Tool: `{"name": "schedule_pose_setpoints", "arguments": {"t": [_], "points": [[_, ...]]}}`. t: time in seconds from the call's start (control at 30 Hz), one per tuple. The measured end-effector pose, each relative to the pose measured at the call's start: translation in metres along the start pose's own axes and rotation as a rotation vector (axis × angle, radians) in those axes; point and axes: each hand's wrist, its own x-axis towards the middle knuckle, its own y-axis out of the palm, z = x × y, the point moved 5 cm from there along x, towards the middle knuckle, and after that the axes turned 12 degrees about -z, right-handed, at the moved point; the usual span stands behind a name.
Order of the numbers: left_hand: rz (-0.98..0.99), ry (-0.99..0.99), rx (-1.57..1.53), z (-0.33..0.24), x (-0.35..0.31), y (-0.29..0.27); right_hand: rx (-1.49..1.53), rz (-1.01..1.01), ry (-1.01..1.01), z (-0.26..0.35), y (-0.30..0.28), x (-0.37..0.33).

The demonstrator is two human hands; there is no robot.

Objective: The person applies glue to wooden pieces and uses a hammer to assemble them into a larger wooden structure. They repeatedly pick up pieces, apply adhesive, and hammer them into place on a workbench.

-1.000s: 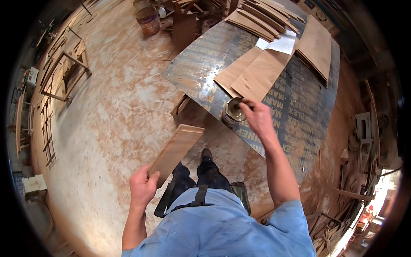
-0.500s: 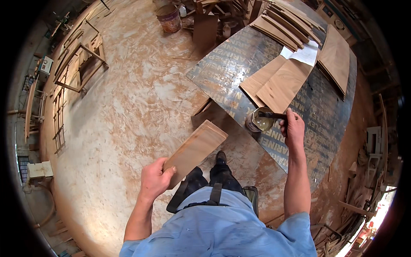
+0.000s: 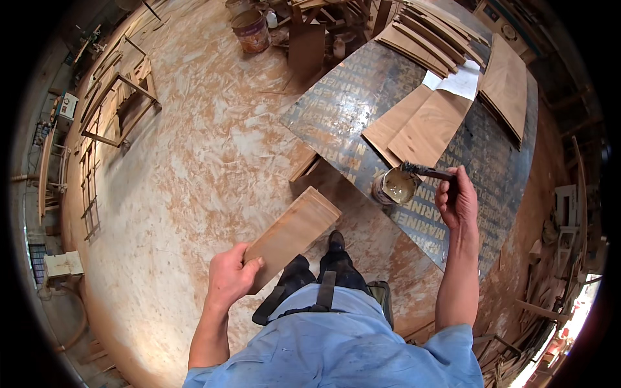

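Note:
A short stack of thin wooden boards (image 3: 294, 234) is gripped at its near end by my left hand (image 3: 231, 275), thumb on top. The boards tilt away from me over the floor, left of the table. My right hand (image 3: 458, 199) is closed around the handle of a dark brush (image 3: 428, 171). The brush's dark bristles point left, just above the rim of an open can (image 3: 396, 186). Pale, glossy liquid shows inside the can, which stands near the table's front left edge. Just beyond it, two flat wooden panels (image 3: 420, 126) overlap on the table.
The dark printed sheet tabletop (image 3: 343, 97) bears curved wooden strips (image 3: 430, 42) at its far end, a white paper (image 3: 456, 81) and a panel stack (image 3: 504, 90) at right. A paint bucket (image 3: 250, 31) stands on the floor (image 3: 187, 161); wooden frames (image 3: 119, 107) are at far left.
My right hand has moved right and slightly up, bringing the brush out of the can's mouth to above its rim. My left hand and the boards have shifted slightly down and left.

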Motion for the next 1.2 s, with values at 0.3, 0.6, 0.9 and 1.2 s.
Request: {"name": "schedule_pose_setpoints", "arguments": {"t": [0.3, 0.6, 0.9, 1.2], "points": [[0.0, -0.016, 0.097, -0.005, 0.0, -0.007, -0.293, 0.385, -0.13, -0.032, 0.103, -0.091], [0.003, -0.071, 0.109, 0.008, -0.004, -0.015, -0.481, 0.481, -0.254, -0.058, 0.131, -0.11], [0.026, -0.102, 0.105, 0.016, -0.004, -0.017, -0.535, 0.482, -0.303, -0.072, 0.139, -0.108], [0.034, -0.13, 0.038, 0.023, -0.003, -0.017, -0.336, 0.317, -0.156, -0.084, 0.133, -0.104]]}}
